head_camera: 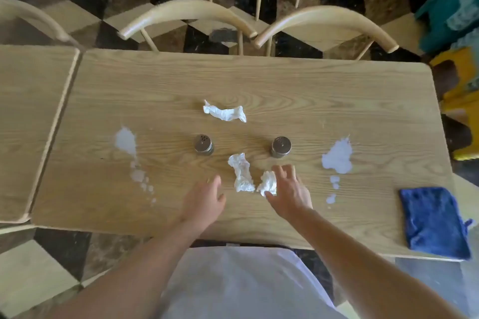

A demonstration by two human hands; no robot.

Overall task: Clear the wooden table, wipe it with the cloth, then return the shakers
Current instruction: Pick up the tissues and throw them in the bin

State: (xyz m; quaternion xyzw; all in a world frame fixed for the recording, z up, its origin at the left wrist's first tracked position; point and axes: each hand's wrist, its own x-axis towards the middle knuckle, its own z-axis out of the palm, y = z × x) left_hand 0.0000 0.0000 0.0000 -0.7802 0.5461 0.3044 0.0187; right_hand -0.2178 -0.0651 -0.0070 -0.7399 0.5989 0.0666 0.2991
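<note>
While the 2 metal shakers stand upright at the middle of the wooden table [259, 80], the left shaker [204, 145] and the right shaker [281, 147] serve as the landmark pair for everything else. 3 crumpled paper napkins lie about them: the far napkin [225, 111] beyond the shakers, its long axis running left to right; the middle napkin [241, 173] between and nearer than the shakers, its long axis running away from the person; and the small napkin [267, 183] just right of that, touching the right hand [287, 190].

That hand is spread wide, thumb and fingers either side of the small napkin, not yet closed on it. The left hand [204, 199] hovers relaxed and holds nothing, just left of the middle napkin.

Judged by look, the napkins are light, soft and crushable, so a pinch anywhere on the wad should do. The shakers seem rigid, smooth and fairly slippery; the cylinder side is the sensible hold.

White spills lie left [125, 140] and right [338, 158] of the shakers. The blue cloth [434, 220], limp and soft, lies flat well right of them, near the table's near edge.
</note>
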